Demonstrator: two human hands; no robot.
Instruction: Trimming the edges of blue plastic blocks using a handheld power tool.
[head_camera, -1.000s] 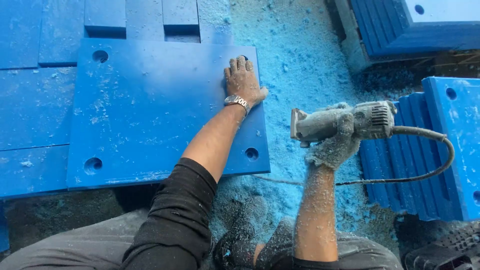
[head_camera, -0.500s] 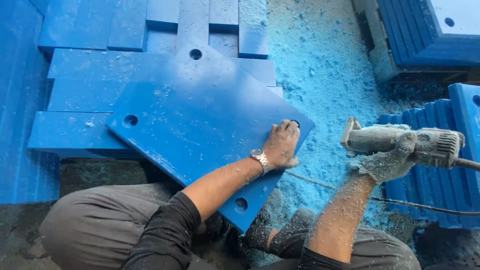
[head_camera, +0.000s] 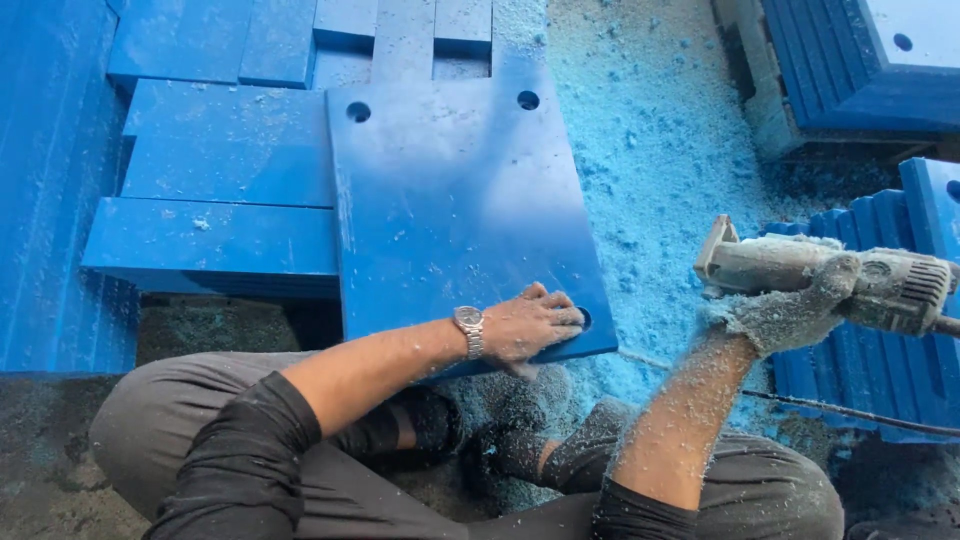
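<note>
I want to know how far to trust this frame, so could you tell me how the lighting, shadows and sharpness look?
Head view: even daylight, with a soft pale sheen across the blue plastic plate; deep shadow under its near edge by the left hand; the right hand and dusty power tool look slightly soft; the blue shavings stay crisp.

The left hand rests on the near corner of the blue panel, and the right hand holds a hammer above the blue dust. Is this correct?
Not quite. In the head view the right hand holds a dust-covered power tool with a cable, not a hammer. The left hand does rest on the blue panel's near corner.
</note>
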